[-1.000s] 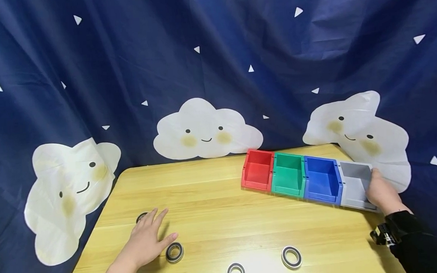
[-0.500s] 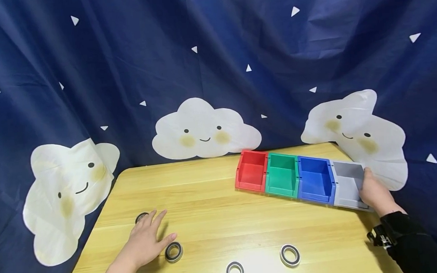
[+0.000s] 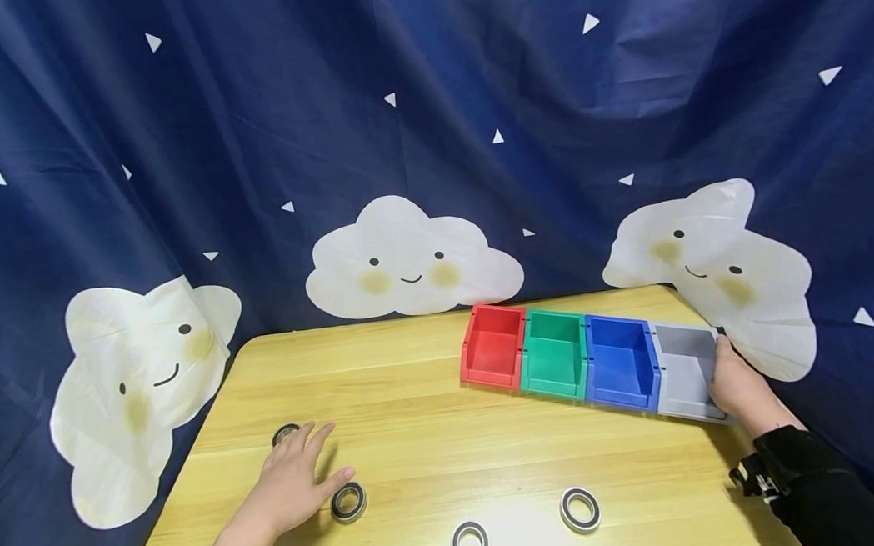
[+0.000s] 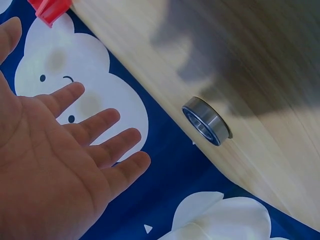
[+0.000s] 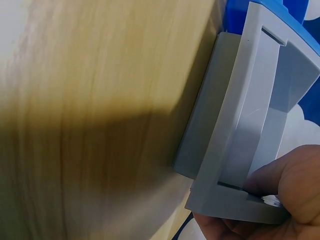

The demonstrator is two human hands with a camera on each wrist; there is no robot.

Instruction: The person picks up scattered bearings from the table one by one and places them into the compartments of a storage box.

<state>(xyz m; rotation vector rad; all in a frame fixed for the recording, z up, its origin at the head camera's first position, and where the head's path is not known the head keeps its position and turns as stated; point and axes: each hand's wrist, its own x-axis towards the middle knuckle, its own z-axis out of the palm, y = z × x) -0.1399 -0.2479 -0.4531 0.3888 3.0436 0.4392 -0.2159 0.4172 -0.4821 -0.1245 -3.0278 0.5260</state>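
Observation:
At the right of the head view, my right hand (image 3: 740, 388) grips the side wall of a grey bin (image 5: 227, 115), thumb inside and fingers outside. Joined to it in a slanting row are a blue bin (image 3: 621, 366), a green bin (image 3: 554, 358) and a red bin (image 3: 493, 349). Nothing shows inside the bins. My left hand (image 3: 288, 491), fingers spread and holding nothing, hovers over the table's left side. Near its thumb lies a ball bearing (image 3: 348, 503). Another bearing (image 4: 206, 121) lies beyond its fingertips, partly hidden by them in the head view.
Two more bearings, one front centre (image 3: 469, 545) and one further right (image 3: 580, 511), lie flat on the wooden table (image 3: 384, 393). A dark blue curtain (image 3: 249, 151) with white clouds hangs along the table's back and sides.
The row of bins has slid left along the table, with my right hand still gripping the grey one. My left hand and the bearings have stayed put.

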